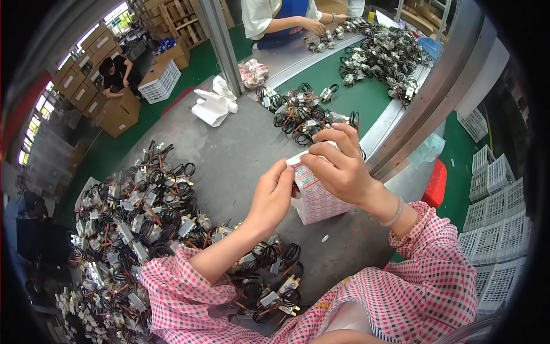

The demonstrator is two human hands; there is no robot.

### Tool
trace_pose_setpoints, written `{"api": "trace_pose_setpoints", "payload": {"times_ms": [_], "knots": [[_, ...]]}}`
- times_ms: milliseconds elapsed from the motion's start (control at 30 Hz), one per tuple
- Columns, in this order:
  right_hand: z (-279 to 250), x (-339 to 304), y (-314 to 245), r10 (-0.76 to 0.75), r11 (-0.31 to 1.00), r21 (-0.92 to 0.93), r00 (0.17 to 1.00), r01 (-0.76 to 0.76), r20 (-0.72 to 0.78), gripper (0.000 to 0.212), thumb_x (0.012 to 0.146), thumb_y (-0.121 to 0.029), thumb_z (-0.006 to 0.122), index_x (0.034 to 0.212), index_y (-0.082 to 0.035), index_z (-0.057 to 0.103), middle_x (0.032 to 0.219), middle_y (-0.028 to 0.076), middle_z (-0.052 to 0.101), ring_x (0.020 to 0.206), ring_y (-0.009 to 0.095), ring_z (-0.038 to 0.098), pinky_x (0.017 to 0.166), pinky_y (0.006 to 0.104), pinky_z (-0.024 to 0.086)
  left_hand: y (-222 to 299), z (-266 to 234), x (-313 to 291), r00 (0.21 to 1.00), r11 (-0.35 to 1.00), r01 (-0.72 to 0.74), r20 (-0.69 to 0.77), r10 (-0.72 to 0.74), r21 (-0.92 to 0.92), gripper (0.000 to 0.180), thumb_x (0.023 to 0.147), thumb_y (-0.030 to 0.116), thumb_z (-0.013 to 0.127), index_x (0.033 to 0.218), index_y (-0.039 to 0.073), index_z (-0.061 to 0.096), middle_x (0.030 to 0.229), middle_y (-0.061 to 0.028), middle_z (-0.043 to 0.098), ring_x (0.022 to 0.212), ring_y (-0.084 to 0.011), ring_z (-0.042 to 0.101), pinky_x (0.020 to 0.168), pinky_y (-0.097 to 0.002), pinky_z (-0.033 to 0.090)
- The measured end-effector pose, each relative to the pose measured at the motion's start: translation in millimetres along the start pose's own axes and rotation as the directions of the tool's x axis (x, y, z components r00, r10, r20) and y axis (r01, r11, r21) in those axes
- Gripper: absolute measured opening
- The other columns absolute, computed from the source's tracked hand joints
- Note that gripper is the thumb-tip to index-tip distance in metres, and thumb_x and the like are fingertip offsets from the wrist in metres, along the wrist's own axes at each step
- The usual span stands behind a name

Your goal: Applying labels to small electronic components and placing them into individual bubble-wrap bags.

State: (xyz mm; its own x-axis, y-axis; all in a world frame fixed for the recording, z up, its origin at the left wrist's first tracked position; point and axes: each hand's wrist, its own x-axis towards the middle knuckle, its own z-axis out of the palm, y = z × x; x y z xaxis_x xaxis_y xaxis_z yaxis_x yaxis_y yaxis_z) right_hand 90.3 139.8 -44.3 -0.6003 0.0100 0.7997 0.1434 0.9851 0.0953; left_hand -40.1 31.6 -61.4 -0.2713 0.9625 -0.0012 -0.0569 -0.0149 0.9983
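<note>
In front of me is a roll of labels, white with red and orange print. My left hand grips its left edge, thumb on top and fingers partly hidden behind the roll. My right hand is bent over the top edge, its thumb and fingertips pinching the label strip there. Just beyond my hands lies a small heap of metal-and-plastic parts with coiled black cables. A much larger pile of the same cabled parts spreads to the left of my left forearm.
The grey table carries a crumpled white bag. Beyond it, a green conveyor belt bears more cabled parts, where a co-worker's hand works. A metal post stands ahead; a red bin and white crates are right.
</note>
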Motion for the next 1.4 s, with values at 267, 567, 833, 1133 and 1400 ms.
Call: {"api": "trace_pose_setpoints", "payload": {"times_ms": [267,567,833,1133,1400], "knots": [[-4.9,0.6,4.4,-0.040,0.999,0.001,0.999,0.040,0.024,0.015,0.066,-0.009,0.064,0.082,-0.008,0.063,0.082,0.000,0.056,0.091,0.021,0.052,0.089,0.0435,0.036,2.0,0.4,0.1,1.000,0.998,-0.030,0.009,0.030,0.057,0.021,0.095,0.015,0.038,0.096,0.001,0.054,0.072,0.0005,0.053,0.064,-0.0061,0.048,0.060,-0.0230,0.041],[-6.8,2.5,3.9,-0.042,0.999,0.013,0.998,0.041,0.037,0.022,0.067,-0.008,0.064,0.089,-0.009,0.064,0.082,0.000,0.056,0.090,0.021,0.051,0.088,0.0430,0.036,-0.5,0.2,-1.6,0.999,0.998,-0.034,0.025,0.032,0.060,0.020,0.095,0.015,0.039,0.094,0.001,0.053,0.073,0.0005,0.052,0.065,-0.0063,0.047,0.060,-0.0226,0.041],[-18.3,5.0,10.0,-0.078,0.997,0.020,0.988,0.076,0.130,0.023,0.066,-0.010,0.063,0.090,-0.009,0.064,0.080,0.002,0.052,0.089,0.022,0.050,0.085,0.0427,0.038,6.6,10.6,1.4,0.997,0.996,-0.075,0.028,0.073,0.053,0.019,0.095,0.014,0.039,0.090,0.001,0.052,0.072,0.0010,0.050,0.065,-0.0068,0.048,0.060,-0.0232,0.041],[-24.5,16.9,11.3,-0.068,0.996,0.069,0.975,0.055,0.213,0.029,0.066,-0.007,0.065,0.095,-0.007,0.063,0.082,0.005,0.052,0.087,0.025,0.050,0.082,0.0436,0.038,1.0,7.1,3.4,0.991,0.960,-0.135,0.045,0.128,0.244,0.017,0.093,0.014,0.042,0.089,-0.001,0.051,0.067,-0.0027,0.049,0.061,-0.0090,0.047,0.057,-0.0258,0.041],[-10.3,13.0,2.1,-0.109,0.992,0.090,0.968,0.091,0.227,0.024,0.066,-0.008,0.065,0.090,-0.007,0.063,0.081,0.004,0.051,0.087,0.025,0.051,0.086,0.0450,0.038,-7.2,-2.0,-3.4,0.997,0.978,-0.076,0.009,0.076,0.194,0.017,0.093,0.014,0.042,0.089,-0.001,0.049,0.068,-0.0025,0.050,0.064,-0.0086,0.050,0.059,-0.0262,0.043]]}}
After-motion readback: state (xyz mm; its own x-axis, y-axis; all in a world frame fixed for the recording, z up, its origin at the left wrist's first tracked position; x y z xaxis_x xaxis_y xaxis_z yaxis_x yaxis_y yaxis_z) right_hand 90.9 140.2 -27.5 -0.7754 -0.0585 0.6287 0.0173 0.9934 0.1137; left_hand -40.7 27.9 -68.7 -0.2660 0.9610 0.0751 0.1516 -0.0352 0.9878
